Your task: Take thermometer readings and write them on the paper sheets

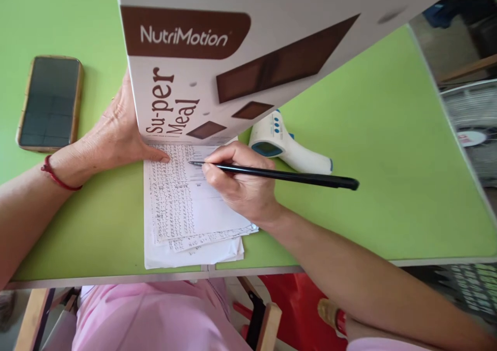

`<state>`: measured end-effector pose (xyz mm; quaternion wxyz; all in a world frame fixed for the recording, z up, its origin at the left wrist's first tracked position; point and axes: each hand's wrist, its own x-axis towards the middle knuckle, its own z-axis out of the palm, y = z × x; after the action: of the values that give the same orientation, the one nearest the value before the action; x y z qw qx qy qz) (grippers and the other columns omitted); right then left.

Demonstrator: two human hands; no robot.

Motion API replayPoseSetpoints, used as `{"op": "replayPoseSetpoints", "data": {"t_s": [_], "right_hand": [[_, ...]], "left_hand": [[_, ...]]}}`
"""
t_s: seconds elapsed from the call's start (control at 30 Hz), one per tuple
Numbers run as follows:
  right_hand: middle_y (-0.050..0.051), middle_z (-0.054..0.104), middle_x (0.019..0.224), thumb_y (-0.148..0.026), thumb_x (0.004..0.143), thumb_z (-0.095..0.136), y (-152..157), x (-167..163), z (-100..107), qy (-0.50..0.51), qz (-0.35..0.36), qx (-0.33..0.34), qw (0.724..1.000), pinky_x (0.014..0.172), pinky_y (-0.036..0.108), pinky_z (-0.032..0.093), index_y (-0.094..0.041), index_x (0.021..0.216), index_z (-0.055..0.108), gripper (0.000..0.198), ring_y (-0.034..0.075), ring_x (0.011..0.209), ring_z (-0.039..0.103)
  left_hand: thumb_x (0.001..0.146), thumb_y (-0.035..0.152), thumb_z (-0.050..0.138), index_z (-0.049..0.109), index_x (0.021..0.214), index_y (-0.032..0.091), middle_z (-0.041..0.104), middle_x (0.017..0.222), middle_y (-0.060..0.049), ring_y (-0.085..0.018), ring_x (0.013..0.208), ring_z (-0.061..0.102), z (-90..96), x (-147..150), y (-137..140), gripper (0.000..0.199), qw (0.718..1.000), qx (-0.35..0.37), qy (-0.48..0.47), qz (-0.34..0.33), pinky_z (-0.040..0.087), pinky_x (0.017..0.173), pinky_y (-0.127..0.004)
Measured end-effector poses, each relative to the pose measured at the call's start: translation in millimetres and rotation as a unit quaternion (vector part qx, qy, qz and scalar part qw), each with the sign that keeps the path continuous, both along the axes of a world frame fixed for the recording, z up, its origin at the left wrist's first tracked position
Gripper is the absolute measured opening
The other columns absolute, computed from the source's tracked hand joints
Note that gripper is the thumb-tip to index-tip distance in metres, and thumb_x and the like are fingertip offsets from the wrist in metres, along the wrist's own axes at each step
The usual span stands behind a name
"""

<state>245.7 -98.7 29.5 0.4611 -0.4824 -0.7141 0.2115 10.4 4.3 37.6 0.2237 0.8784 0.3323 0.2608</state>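
Observation:
My right hand (246,183) pinches a black pen (287,174) between thumb and fingers, its tip at the handwritten lines on a sheet of paper (217,216). Several sheets lie stacked unevenly beneath, near the table's front edge. My left hand (112,128) rests at the left side of the papers, thumb stretched out onto the top sheet. Its other fingers are hidden behind a large white and brown carton (186,87) printed "NutriMotion Su-per Meal", which covers the top of the papers. A red cord bracelet (58,175) is on my left wrist.
A phone in a brown-edged case (49,102) lies left of my left hand. Right of the carton is a white and blue infrared thermometer (289,146). The green folding table (388,149) has a metal rim. A fan (471,128) stands beyond its right edge.

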Motion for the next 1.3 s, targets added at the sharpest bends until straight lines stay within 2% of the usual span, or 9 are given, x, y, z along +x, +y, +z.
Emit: {"op": "replayPoseSetpoints", "data": {"t_s": [0.17,0.37,0.5,0.67,0.87,1.03,1.17,1.3], "right_hand": [[-0.005,0.060,0.055,-0.035,0.089,0.064,0,1,2,-0.015,0.005,0.003,1.000,0.044,0.023,0.043,-0.023,0.070,0.059,0.023,0.008,0.046,0.050],[-0.005,0.060,0.055,-0.032,0.090,0.064,1,-1,3,-0.023,0.017,0.007,1.000,0.043,0.023,0.043,-0.024,0.070,0.058,0.022,0.009,0.045,0.051],[-0.005,0.059,0.055,-0.032,0.090,0.063,1,-2,3,-0.023,0.018,0.006,1.000,0.044,0.023,0.045,-0.024,0.070,0.057,0.022,0.009,0.046,0.052],[-0.005,0.059,0.055,-0.033,0.090,0.063,1,-1,3,-0.029,0.016,-0.001,0.999,0.044,0.023,0.045,-0.024,0.069,0.056,0.023,0.009,0.047,0.052],[-0.005,0.060,0.056,-0.028,0.088,0.064,1,-1,4,-0.022,0.017,-0.006,1.000,0.044,0.023,0.045,-0.024,0.068,0.056,0.022,0.009,0.046,0.052],[-0.007,0.059,0.055,-0.024,0.086,0.063,1,-2,4,-0.008,0.002,-0.004,1.000,0.044,0.020,0.044,-0.023,0.070,0.056,0.017,0.007,0.046,0.051],[-0.006,0.058,0.054,-0.029,0.087,0.064,1,-2,3,-0.025,-0.010,-0.008,1.000,0.044,0.022,0.044,-0.023,0.069,0.055,0.021,0.008,0.046,0.050],[-0.006,0.059,0.056,-0.027,0.086,0.064,1,-1,4,-0.010,0.014,-0.011,1.000,0.045,0.022,0.045,-0.023,0.069,0.055,0.019,0.009,0.047,0.052]], "left_hand": [[0.066,0.078,0.074,0.031,0.154,0.017,0.051,0.146,-0.013,-0.047,0.150,0.018,-6.7,-1,4,0.115,1.000,0.014,-0.009,0.001,0.021,0.124,-0.063],[0.072,0.077,0.072,0.044,0.146,0.018,0.059,0.136,-0.012,-0.047,0.149,0.024,-4.6,-3,0,0.099,1.000,0.002,0.017,-0.010,0.019,0.125,-0.063],[0.074,0.077,0.070,0.046,0.144,0.017,0.059,0.135,-0.013,-0.046,0.148,0.027,-0.9,-2,-2,0.094,1.000,0.009,0.017,-0.007,0.021,0.124,-0.062],[0.072,0.080,0.071,0.045,0.143,0.017,0.055,0.140,-0.014,-0.047,0.148,0.026,1.2,1,-4,0.098,1.000,0.022,0.011,0.007,0.025,0.122,-0.063],[0.073,0.075,0.073,0.037,0.149,0.017,0.056,0.138,-0.014,-0.046,0.148,0.027,1.9,0,-4,0.102,1.000,0.013,0.005,-0.003,0.022,0.123,-0.064],[0.069,0.079,0.072,0.034,0.151,0.017,0.051,0.145,-0.014,-0.046,0.150,0.021,-8.6,-1,3,0.110,1.000,0.030,-0.010,0.003,0.024,0.123,-0.064],[0.066,0.082,0.071,0.035,0.150,0.018,0.050,0.147,-0.013,-0.045,0.149,0.022,-18.2,-2,8,0.113,0.999,0.027,-0.021,0.009,0.024,0.123,-0.063],[0.067,0.080,0.071,0.030,0.153,0.019,0.047,0.150,-0.011,-0.045,0.148,0.024,-17.4,-2,8,0.113,0.999,0.028,-0.027,0.003,0.024,0.123,-0.063]]}}
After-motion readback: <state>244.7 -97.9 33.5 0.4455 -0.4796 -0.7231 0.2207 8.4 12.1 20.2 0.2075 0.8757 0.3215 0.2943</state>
